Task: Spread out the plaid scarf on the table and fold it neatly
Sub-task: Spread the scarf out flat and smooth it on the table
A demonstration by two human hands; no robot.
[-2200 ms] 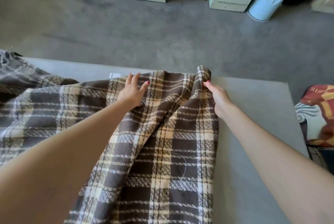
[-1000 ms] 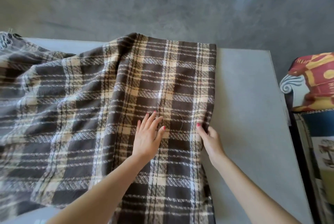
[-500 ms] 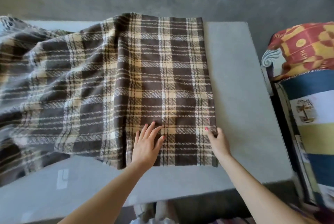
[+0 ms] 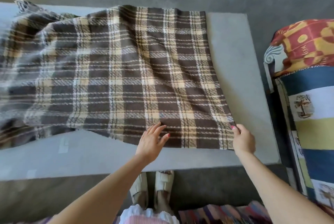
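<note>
As the hands draw back toward the near edge of the table (image 4: 235,46), the plaid scarf (image 4: 126,71) lies opened across the grey top, filling the centre and left of the frame. Its right-hand portion is now close to flat, where about two seconds ago it stood bunched in a ridge near the far edge under both hands. The left hand (image 4: 151,143), fingers straight and apart, rests flat on the cloth near its lower hem at centre bottom, having slid down from the middle of the fabric. The right hand (image 4: 243,141) pinches the scarf's lower right corner, its grip clamped on the edge it has followed down from the far side. A shallow diagonal crease runs up from that corner. The left part of the scarf, at the frame's left edge, remains rumpled and blurred, with its far end heaped at upper left. The change suggests the spreading step is well advanced on the right side but unfinished on the left; folding has likely not begun. Strips of bare table show to the right of the scarf and along the near edge. A patterned cushion (image 4: 305,42) sits at the right of the frame, and the person's pale sandals (image 4: 151,187) show below the table.
</note>
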